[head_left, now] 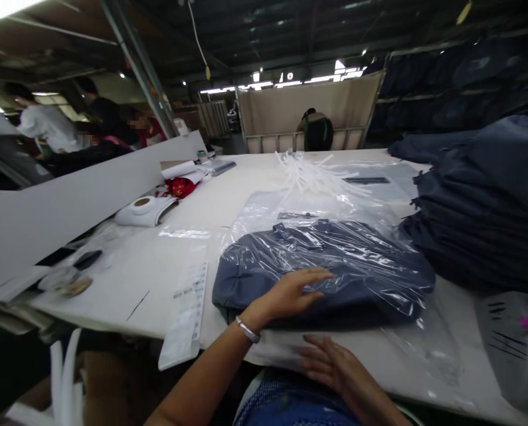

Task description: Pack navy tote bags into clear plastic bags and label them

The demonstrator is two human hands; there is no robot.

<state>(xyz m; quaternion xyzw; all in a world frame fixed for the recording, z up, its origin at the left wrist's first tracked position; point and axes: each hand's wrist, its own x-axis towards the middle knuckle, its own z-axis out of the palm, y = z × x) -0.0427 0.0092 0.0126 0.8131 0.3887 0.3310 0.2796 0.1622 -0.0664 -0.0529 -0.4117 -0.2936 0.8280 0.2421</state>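
A dark blue fabric bag point(255, 269) lies on its side inside a clear plastic bag point(370, 260), near the table's front edge. On the near face of this bundle rests my left hand point(290, 294), a bracelet at its wrist. Its fingers are stretched out, with the thumb apart. Lower down, at the table edge, my right hand point(334, 364) has its fingers extended and slightly blurred beside the loose plastic. I see nothing gripped in either hand. To the left of the bundle is a strip of printed labels point(186, 319).
A tall pile of dark blue bags point(480, 207) stands on the right. White strips point(308, 171) lie in a heap behind the bundle. A white tape dispenser-like object point(145, 210) sits along the left partition point(68, 219). A grey plastic container point(505, 349) occupies the right front. People are in the background.
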